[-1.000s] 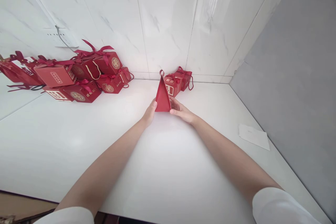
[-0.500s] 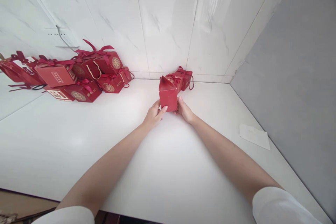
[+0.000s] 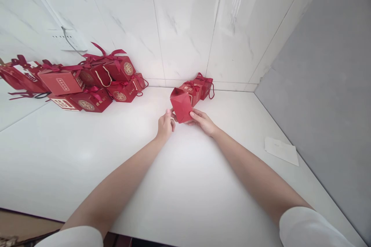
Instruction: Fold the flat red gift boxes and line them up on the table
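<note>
A small red gift box [image 3: 182,108] is held tilted above the white tabletop, its upper end open and its folded bottom flaps facing me. My right hand [image 3: 203,122] grips it at the lower right, thumb on the near face and fingers beneath. At the box's left side, my left hand [image 3: 165,124] has its thumb raised off the near face; its fingers are curled, and some seem to touch the box's lower left edge. Just behind stand two finished red boxes, one with gold print [image 3: 194,92] and one with a cord handle [image 3: 206,85].
Red gift boxes [image 3: 95,100] with ribbons and cords are stacked along the tiled wall [image 3: 185,23] at left. A white paper [image 3: 281,151] lies at right beside the grey panel [image 3: 324,96]. A cable [image 3: 69,42] hangs from a wall socket.
The box has turned and tipped, showing more of its bottom face. My left thumb has come off it and that hand has shifted left, while my right thumb now presses its near face.
</note>
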The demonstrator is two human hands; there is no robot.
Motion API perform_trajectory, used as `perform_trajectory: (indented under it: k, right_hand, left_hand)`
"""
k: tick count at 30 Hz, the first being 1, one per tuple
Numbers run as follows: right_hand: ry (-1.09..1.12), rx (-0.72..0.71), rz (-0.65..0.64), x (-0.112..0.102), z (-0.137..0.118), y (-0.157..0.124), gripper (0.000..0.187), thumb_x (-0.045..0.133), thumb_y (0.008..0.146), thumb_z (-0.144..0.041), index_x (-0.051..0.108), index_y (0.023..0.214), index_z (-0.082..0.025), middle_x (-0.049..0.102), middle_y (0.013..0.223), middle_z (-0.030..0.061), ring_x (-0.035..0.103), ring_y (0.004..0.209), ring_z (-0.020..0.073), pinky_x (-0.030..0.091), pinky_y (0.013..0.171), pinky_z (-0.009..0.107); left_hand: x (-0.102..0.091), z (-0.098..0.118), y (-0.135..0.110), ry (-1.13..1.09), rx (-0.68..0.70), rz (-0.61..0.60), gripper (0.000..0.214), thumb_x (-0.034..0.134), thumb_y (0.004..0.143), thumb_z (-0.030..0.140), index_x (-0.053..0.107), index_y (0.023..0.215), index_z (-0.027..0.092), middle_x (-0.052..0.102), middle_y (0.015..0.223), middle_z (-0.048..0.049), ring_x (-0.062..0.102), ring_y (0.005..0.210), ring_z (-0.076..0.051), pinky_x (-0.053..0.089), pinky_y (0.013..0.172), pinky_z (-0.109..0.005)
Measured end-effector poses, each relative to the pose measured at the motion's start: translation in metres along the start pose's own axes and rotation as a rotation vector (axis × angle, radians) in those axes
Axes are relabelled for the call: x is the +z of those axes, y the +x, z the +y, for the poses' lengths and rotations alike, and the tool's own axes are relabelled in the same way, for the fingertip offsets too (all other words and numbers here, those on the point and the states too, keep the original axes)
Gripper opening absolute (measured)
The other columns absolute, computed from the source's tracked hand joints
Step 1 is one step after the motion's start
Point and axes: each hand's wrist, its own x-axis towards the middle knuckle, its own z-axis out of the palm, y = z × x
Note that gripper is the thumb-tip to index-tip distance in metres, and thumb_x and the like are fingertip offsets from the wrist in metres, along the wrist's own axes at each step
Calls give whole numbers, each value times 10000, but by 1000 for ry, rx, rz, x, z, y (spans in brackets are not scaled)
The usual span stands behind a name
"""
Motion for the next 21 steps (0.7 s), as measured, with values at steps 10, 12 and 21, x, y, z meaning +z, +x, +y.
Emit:
perform_trajectory:
  k: [10, 12, 21]
  right_hand:
    - [176, -150, 144, -5, 6, 7, 581, 749, 762, -406, 545, 1304, -362, 620, 1331, -22, 544, 1257, 211, 392, 1092, 391]
    - [211, -160, 137, -8, 6, 8, 765, 782, 720, -350, 425, 1395, -399, 620, 1337, -27, 547, 1261, 208, 377, 1105, 423]
    - [123, -207, 74, -6, 5, 5, 707, 761, 761, -319, 456, 1398, -362, 432, 1517, -22, 408, 1393, 222, 326, 1165, 427]
  left_hand:
    - [-1, -4, 8, -286, -3, -113, 751, 523, 796, 740, 498, 1344, 226, 525, 1417, -96, 475, 1317, -296, 448, 1027, -376]
    - [3, 0, 5, -227, 38, -98, 795, 661, 767, 641, 393, 1416, 267, 439, 1492, -81, 407, 1380, -287, 395, 1098, -371]
    - [-4, -8, 13, -79, 20, 18, 600, 377, 921, 654, 567, 1279, 212, 549, 1406, -75, 465, 1345, -250, 352, 1142, -376]
